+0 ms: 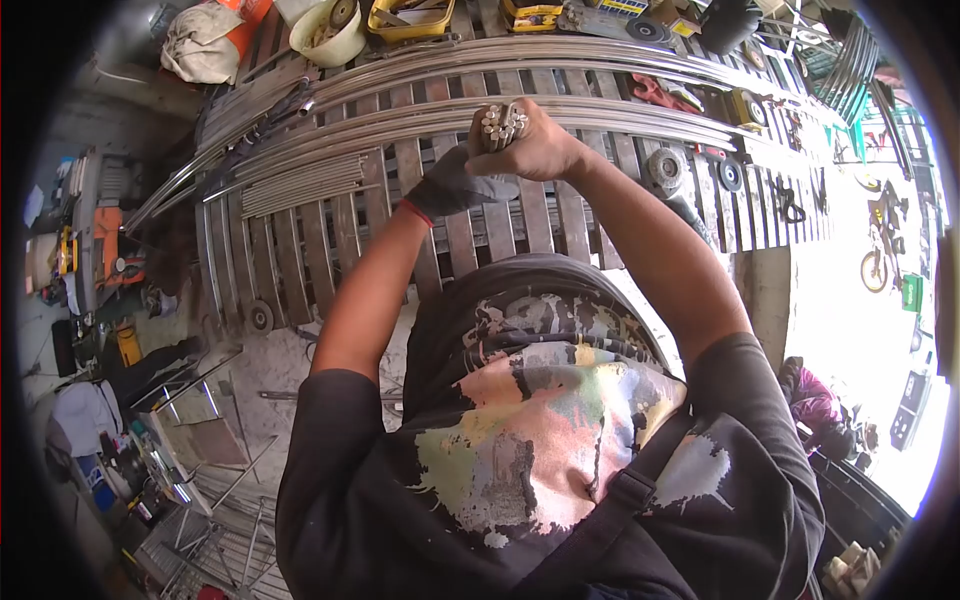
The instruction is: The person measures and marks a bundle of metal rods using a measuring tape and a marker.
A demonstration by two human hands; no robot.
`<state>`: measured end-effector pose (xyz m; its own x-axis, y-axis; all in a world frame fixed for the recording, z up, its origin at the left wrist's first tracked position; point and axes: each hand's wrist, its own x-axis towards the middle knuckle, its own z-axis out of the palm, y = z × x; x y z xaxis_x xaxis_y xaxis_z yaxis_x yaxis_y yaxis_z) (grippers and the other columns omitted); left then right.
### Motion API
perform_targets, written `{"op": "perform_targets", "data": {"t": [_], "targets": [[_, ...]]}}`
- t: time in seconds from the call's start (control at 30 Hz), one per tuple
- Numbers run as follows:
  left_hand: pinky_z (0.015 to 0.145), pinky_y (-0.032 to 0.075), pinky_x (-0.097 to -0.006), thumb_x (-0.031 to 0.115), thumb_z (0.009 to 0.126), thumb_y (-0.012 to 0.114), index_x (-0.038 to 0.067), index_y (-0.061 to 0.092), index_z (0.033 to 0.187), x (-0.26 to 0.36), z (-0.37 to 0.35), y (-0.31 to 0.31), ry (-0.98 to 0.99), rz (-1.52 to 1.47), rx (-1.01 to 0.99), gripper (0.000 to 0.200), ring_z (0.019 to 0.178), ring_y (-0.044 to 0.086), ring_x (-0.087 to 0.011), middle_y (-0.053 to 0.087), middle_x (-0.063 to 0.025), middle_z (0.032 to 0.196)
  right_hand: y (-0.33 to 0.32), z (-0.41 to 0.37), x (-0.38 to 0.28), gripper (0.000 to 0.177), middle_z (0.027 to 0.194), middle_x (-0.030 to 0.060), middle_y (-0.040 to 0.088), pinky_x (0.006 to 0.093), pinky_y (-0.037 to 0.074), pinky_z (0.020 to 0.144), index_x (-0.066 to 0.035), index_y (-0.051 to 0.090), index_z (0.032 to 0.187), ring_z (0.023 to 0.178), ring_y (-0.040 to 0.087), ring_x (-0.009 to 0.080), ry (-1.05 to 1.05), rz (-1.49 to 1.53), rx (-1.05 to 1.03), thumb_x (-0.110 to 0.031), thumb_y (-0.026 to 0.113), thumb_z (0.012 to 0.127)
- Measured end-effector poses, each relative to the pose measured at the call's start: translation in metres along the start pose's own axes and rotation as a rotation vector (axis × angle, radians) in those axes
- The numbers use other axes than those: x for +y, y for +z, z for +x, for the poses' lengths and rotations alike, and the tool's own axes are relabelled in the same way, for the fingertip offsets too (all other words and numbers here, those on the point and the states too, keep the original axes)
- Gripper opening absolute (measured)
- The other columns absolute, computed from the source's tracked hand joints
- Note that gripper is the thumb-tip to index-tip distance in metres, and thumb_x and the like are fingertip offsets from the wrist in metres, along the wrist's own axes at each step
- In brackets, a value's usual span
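A bundle of metal rods [503, 124] stands on end above the slatted bench, its cut ends turned up toward me. My bare right hand [532, 148] is closed around the bundle near the top. Just below it, my left hand [455, 186] in a dark grey glove is curled round the same bundle; its grip is partly hidden by the right hand. The lower part of the rods cannot be seen. To the left, a row of short metal rods [305, 186] lies side by side on the slatted bench [407, 165].
Long metal rods [400, 118] run across the bench beyond my hands. An angle grinder [665, 172] and a disc [731, 176] lie at the right. A pale bucket [328, 45] and a yellow tray [410, 25] stand along the back. Another disc [260, 316] is near the front left.
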<state>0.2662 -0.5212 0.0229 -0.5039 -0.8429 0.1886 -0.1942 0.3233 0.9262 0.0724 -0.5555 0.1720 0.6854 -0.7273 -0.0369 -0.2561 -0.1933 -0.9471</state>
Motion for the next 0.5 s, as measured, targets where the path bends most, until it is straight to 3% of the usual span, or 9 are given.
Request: {"op": "perform_targets", "data": {"t": [0.07,0.13,0.17,0.23,0.3,0.37,0.43,0.5], "targets": [[0.091,0.058,-0.039,0.025,0.093,0.083,0.006,0.067,0.131,-0.002,0.006,0.024,0.039,0.007,0.182,0.046,0.105,0.073,-0.0228,0.076,-0.0086,0.116,0.001,-0.002,-0.002,0.016,0.085,0.0036,0.076,0.0312,0.057,0.077,-0.003,0.076,0.087,0.079,0.069,0.0118,0.006,-0.005,-0.004,-0.009,0.088,0.078],[0.095,0.057,-0.037,0.018,0.097,0.078,0.008,0.064,0.136,-0.01,0.008,0.034,0.116,0.27,0.262,0.042,0.112,0.071,-0.0212,0.073,-0.0071,0.125,0.002,-0.006,-0.003,0.018,0.087,0.0025,0.075,0.031,0.057,0.079,-0.003,0.075,0.09,0.08,0.068,0.0121,-0.008,0.022,0.029,-0.01,0.087,0.078],[0.097,0.057,-0.0359,0.015,0.099,0.075,0.009,0.062,0.138,-0.01,0.008,0.036,0.169,0.529,0.247,0.042,0.116,0.069,-0.0202,0.071,-0.0063,0.129,0.001,-0.007,-0.003,0.02,0.088,0.0019,0.075,0.0309,0.057,0.08,-0.004,0.074,0.091,0.081,0.068,0.0123,-0.015,0.035,0.046,-0.011,0.087,0.078],[0.101,0.055,-0.034,0.01,0.102,0.071,0.01,0.058,0.143,-0.011,0.005,0.041,0.169,0.503,0.25,0.043,0.122,0.067,-0.0185,0.068,-0.0048,0.135,-0.001,-0.009,-0.005,0.021,0.089,0.0016,0.076,0.031,0.058,0.081,-0.004,0.075,0.094,0.082,0.068,0.0116,-0.02,0.028,0.037,-0.01,0.087,0.077],[0.103,0.054,-0.0331,0.007,0.103,0.07,0.01,0.054,0.147,0.004,0.009,0.046,0.097,0.005,0.297,0.048,0.124,0.065,-0.0175,0.066,-0.0038,0.136,-0.004,-0.011,-0.007,0.024,0.09,0.0014,0.076,0.0317,0.058,0.08,-0.003,0.075,0.094,0.083,0.069,0.012,-0.021,0.018,0.026,-0.01,0.091,0.077],[0.103,0.055,-0.033,0.007,0.101,0.071,0.01,0.051,0.151,0.009,0.014,0.051,0.107,-0.364,0.37,0.054,0.125,0.065,-0.0171,0.066,-0.0033,0.135,-0.006,-0.014,-0.005,0.028,0.094,0.0039,0.077,0.033,0.057,0.085,-0.002,0.075,0.099,0.088,0.069,0.0137,-0.045,0.113,-0.024,-0.024,0.088,0.086],[0.096,0.055,-0.0353,0.012,0.098,0.075,0.009,0.056,0.139,0.008,0.016,0.05,0.097,-0.338,0.402,0.045,0.115,0.067,-0.0198,0.068,-0.0045,0.123,-0.007,-0.014,0.001,0.037,0.1,0.007,0.077,0.0346,0.056,0.091,-0.001,0.075,0.103,0.095,0.069,0.0154,-0.092,0.293,-0.041,-0.037,0.08,0.096],[0.085,0.056,-0.0394,0.016,0.095,0.077,0.008,0.068,0.112,0.018,0.017,0.045,-0.001,-0.1,0.382,0.021,0.094,0.07,-0.0232,0.071,-0.0069,0.098,-0.006,-0.011,0.005,0.051,0.106,0.0104,0.077,0.0365,0.054,0.098,0.0,0.075,0.109,0.102,0.069,0.0173,-0.16,0.558,-0.026,-0.049,0.065,0.107]]}}
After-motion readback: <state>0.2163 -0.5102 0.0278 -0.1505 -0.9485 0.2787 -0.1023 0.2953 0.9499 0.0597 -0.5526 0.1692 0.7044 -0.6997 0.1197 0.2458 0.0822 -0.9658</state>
